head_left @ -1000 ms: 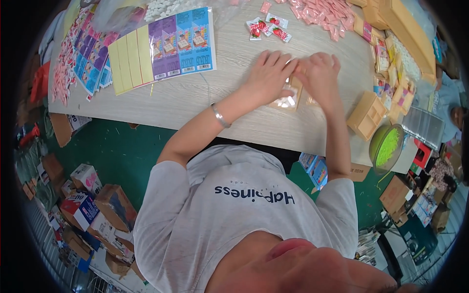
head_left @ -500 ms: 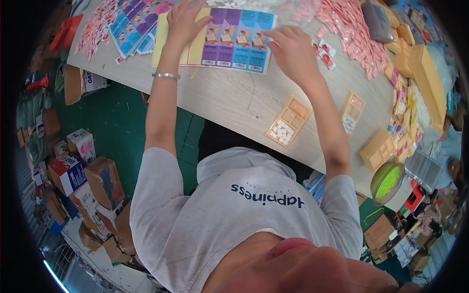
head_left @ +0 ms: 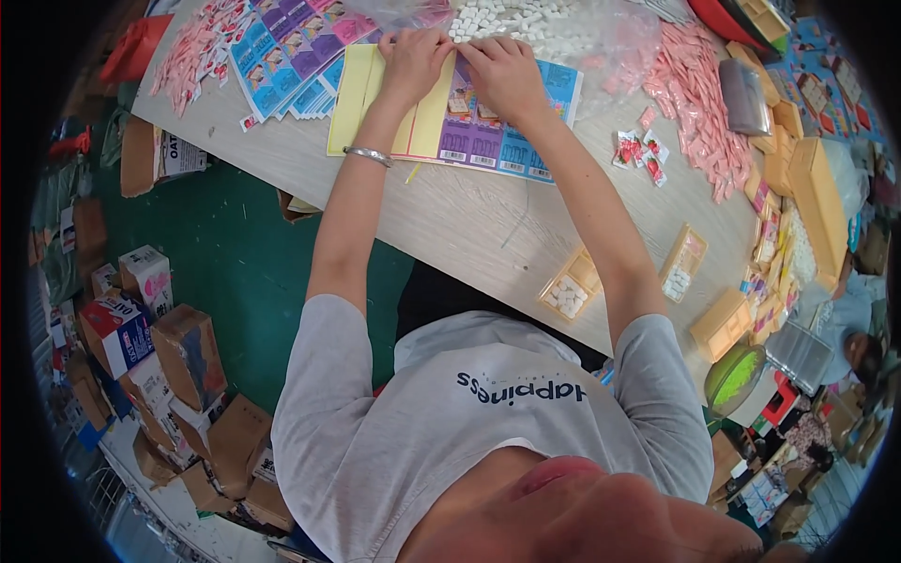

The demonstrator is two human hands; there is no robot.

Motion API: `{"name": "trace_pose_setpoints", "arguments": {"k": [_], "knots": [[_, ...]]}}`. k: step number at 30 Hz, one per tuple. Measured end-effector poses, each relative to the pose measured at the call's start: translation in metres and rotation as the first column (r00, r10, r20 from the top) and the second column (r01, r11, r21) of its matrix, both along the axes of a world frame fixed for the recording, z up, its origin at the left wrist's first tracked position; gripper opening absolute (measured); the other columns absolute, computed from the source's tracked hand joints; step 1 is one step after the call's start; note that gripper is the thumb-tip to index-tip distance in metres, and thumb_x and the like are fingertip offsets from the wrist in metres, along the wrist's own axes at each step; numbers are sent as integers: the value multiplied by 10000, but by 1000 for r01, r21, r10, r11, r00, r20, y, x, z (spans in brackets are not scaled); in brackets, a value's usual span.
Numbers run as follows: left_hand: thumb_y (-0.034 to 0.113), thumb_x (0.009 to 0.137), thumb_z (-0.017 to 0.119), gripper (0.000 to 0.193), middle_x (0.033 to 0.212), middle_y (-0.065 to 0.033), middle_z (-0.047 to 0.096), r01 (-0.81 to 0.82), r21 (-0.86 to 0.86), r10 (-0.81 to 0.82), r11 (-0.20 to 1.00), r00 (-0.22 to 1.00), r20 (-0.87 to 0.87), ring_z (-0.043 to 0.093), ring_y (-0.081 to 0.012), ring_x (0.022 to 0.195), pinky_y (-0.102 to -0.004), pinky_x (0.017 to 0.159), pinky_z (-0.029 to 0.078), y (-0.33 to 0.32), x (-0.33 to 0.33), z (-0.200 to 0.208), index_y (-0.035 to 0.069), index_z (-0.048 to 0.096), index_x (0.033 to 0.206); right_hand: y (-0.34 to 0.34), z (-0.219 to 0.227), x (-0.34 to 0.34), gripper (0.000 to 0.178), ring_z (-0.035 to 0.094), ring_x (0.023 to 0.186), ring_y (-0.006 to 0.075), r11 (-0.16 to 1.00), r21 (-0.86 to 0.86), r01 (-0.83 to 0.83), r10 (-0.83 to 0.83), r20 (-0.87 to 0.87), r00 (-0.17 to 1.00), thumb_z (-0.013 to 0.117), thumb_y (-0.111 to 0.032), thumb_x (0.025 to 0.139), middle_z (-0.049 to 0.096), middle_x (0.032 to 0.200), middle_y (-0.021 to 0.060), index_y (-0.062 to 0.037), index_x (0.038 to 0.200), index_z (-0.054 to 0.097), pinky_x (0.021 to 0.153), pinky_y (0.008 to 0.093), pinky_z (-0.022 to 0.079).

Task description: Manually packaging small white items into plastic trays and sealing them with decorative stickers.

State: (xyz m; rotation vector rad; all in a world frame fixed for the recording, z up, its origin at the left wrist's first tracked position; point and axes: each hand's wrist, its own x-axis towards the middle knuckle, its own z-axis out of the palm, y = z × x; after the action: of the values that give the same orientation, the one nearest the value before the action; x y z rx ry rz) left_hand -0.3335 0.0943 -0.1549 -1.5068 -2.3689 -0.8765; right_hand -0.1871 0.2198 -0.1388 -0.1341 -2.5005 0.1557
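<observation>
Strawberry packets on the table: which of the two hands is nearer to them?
Right. The right hand is on the label sheet, left of the strawberry packets; the left hand is farther left, also on the sheet.

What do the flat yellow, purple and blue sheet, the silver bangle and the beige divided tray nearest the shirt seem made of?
Flat yellow, purple and blue sheet: probably smooth paper or thin card, from its printed colours and thin edges.
Silver bangle: likely polished metal, judging by bright highlights.
Beige divided tray: apparently smooth plastic, from its thin, even rim.
</observation>
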Motion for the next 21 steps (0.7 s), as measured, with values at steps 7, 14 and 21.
{"name": "trace_pose_setpoints", "arguments": {"k": [7, 14, 21], "knots": [[276, 1001, 580, 153, 898, -13, 639, -17, 51, 22, 999, 994, -104, 566, -233, 948, -447, 982, 306, 1, 0, -5, 152, 669, 1003, 6, 6, -5, 173, 640, 974, 181, 999, 37, -35, 38, -92, 995, 670, -154, 805, 704, 970, -43, -179, 959, 744, 867, 376, 478], [291, 987, 565, 175, 955, -50, 691, -19, 36, 23, 999, 995, -101, 607, -276, 963, -484, 948, 338, 16, 3, -11, 159, 679, 1003, 17, 14, -16, 188, 620, 1039, 259, 999, 52, -3, -5, 155, 988, 714, -221, 834, 688, 1041, 49, -138, 1003, 715, 940, 397, 468], [362, 971, 561, 227, 993, -65, 701, -235, -193, 209, 953, 967, -145, 609, -304, 1010, -519, 966, 331, 6, -8, -13, 177, 686, 1007, -26, 141, 144, 60, 619, 878, 251, 920, -253, -300, 361, 246, 900, 639, -69, 876, 621, 983, 52, -79, 905, 587, 827, 410, 492]]}}
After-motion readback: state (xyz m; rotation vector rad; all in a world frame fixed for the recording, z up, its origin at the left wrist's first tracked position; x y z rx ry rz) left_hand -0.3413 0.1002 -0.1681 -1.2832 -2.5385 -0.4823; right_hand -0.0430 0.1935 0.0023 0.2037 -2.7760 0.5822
